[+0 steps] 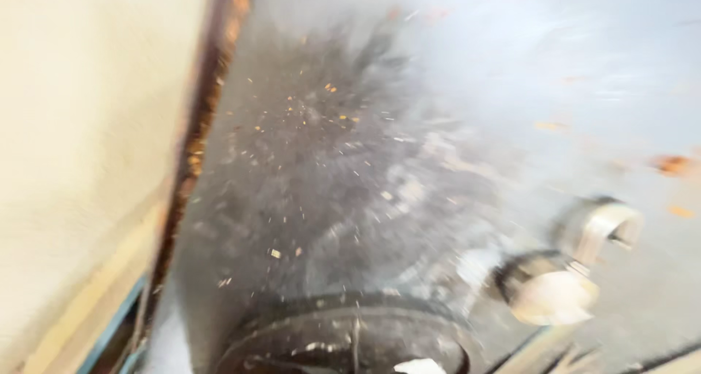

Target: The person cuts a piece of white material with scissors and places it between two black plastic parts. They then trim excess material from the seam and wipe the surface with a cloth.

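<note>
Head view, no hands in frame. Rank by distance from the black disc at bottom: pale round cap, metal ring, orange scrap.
From the black disc:
1. pale round cap, just to its right.
2. metal ring, up and right of the cap.
3. orange scrap, far right, blurred.

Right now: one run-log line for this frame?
view: motion-blurred | hands: none in view | floor: grey, dark stain, orange flecks | wall: cream, left | metal fittings: two, right | dark round part: bottom edge
</note>
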`<state>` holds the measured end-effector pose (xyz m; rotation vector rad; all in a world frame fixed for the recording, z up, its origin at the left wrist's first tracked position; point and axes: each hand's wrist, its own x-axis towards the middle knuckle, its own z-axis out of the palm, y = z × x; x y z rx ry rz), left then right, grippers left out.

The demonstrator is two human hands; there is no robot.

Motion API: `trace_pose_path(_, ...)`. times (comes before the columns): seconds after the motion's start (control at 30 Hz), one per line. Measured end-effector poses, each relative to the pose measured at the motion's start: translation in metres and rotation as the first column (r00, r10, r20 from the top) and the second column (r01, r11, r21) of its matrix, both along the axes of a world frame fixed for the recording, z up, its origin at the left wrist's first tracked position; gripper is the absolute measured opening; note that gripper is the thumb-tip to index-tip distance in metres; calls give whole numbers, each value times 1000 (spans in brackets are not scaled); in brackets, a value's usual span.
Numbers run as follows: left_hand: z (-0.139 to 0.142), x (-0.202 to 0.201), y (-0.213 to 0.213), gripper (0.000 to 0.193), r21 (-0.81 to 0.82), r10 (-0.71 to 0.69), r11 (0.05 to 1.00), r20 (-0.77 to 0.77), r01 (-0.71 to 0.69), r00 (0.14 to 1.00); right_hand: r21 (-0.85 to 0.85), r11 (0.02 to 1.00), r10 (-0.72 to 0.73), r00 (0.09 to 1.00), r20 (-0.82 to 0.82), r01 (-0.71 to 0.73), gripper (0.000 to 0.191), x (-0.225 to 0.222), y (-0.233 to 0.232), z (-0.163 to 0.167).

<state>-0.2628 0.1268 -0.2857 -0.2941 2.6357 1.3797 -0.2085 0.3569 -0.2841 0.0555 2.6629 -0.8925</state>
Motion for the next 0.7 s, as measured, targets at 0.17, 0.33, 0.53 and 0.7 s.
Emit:
trace_pose_path(0.17, 48, 22, -15, 21, 81, -18, 996, -125, 28, 992, -82, 990, -116, 991, -64, 111, 23, -8, -18, 36)
trace_pose_path(0.33, 107, 71, -26, 21, 55, -23, 998, -12, 23, 1000, -94, 921, -362, 919, 157, 379, 26, 37, -29, 99)
trace_pose_path(0.53, 109, 84, -28, 36, 29, 51, 998, 91, -53, 995, -228, 912, -346, 938, 16, 340, 39, 37, -35, 104)
trace_pose_path(0.7, 109, 103, -31, 45, 56, 44, 998, -88, -39, 995, -303, 934, -245, 957, -157, 189, 45, 48, -24, 96)
